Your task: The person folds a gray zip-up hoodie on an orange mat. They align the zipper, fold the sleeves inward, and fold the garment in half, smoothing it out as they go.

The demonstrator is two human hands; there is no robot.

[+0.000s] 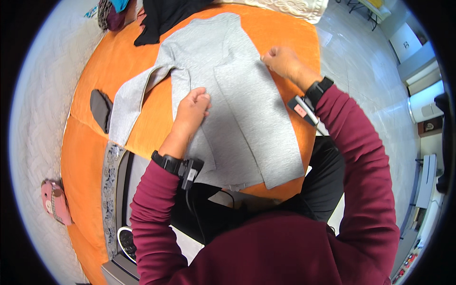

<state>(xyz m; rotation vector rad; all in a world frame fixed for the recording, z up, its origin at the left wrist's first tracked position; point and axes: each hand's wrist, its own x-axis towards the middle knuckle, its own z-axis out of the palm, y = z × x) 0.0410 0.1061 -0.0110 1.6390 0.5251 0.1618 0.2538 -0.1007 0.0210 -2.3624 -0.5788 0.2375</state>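
A grey long-sleeved top (235,117) lies spread over an orange cover (288,32). Its right side is folded inward in a long panel down to the hem. The left sleeve (128,96) reaches out sideways, bent downward. My left hand (194,108) is over the middle of the top, fingers curled, with nothing visible in them. At the top's right edge is my right hand (283,62), also curled, its fingertips close to the fabric. Whether they pinch the edge cannot be made out.
Black clothing (167,17) lies beyond the top, beside a cream lace-patterned cloth (288,9). A dark grey folded item (100,108) rests near the left sleeve. Farther left is a pink pouch-like item (55,201). Devices with a cable (194,206) are strapped to both wrists.
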